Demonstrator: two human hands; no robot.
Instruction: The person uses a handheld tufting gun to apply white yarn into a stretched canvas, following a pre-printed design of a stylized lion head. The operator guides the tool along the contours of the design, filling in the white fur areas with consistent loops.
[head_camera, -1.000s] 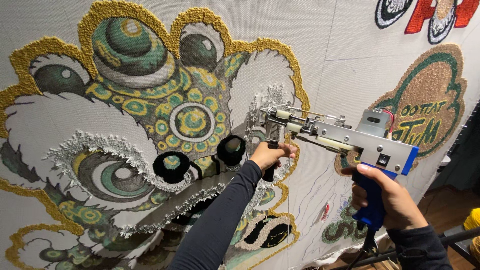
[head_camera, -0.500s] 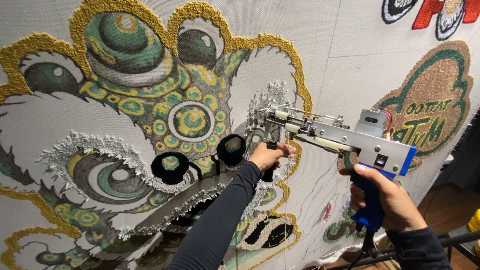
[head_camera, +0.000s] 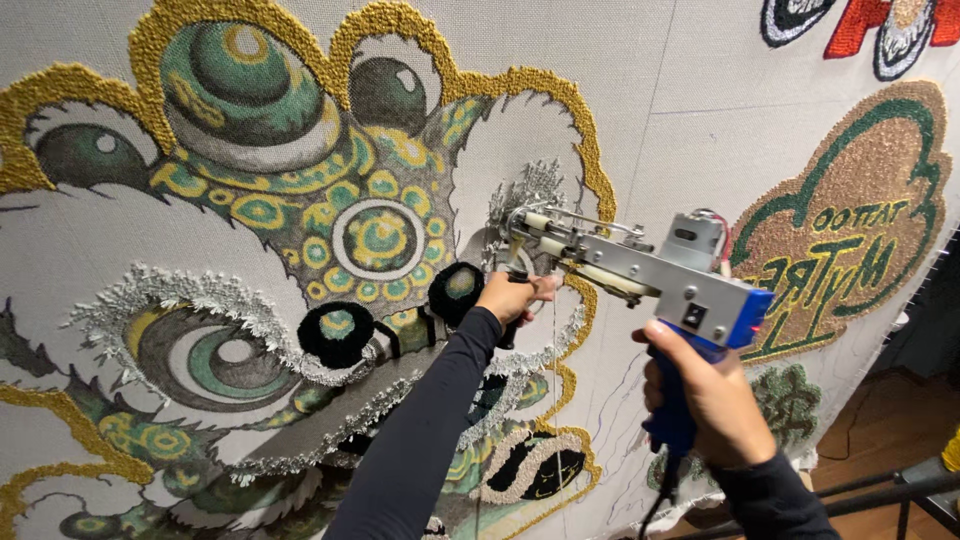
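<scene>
Right hand (head_camera: 712, 400) grip clenched on blue tufting gun (head_camera: 640, 270), left hand (head_camera: 512, 297) grip clenched on its front handle

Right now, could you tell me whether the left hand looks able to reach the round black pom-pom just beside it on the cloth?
Probably yes. The left hand grips the front handle of the tufting gun, and the black pom-pom sits right beside it on the cloth with nothing between; it would need to let go first.
</scene>
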